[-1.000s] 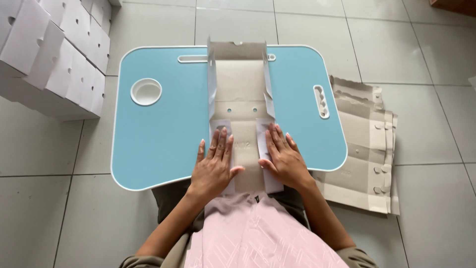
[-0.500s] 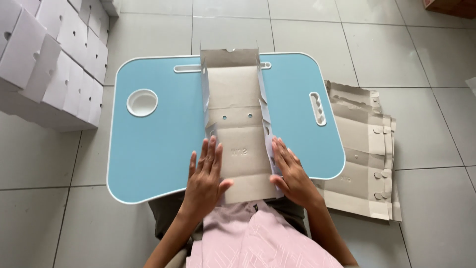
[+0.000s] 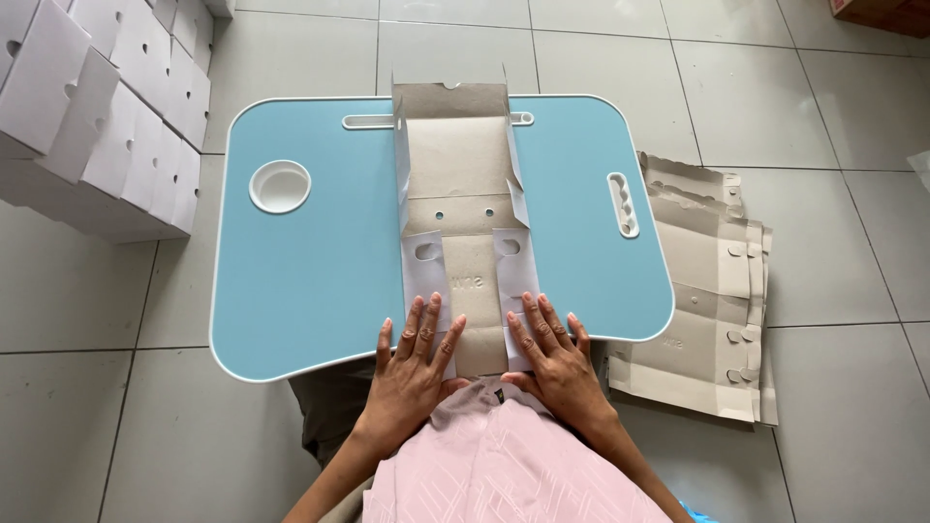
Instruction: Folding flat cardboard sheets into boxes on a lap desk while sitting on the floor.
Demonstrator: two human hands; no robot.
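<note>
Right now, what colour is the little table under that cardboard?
Light blue with a white rim, seen in the head view: the lap table beneath the flat cardboard box.

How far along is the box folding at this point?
Done: folded white boxes are stacked at the left. In hand: left hand and right hand press flat on the side flaps of one cardboard blank on the blue lap table. Left: a pile of flat blanks at the right.

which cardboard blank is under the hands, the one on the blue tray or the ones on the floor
The blank on the blue tray: both hands press its near flaps. That blank is half folded, side walls up; the floor stack lies flat, untouched, right of the tray.
</note>
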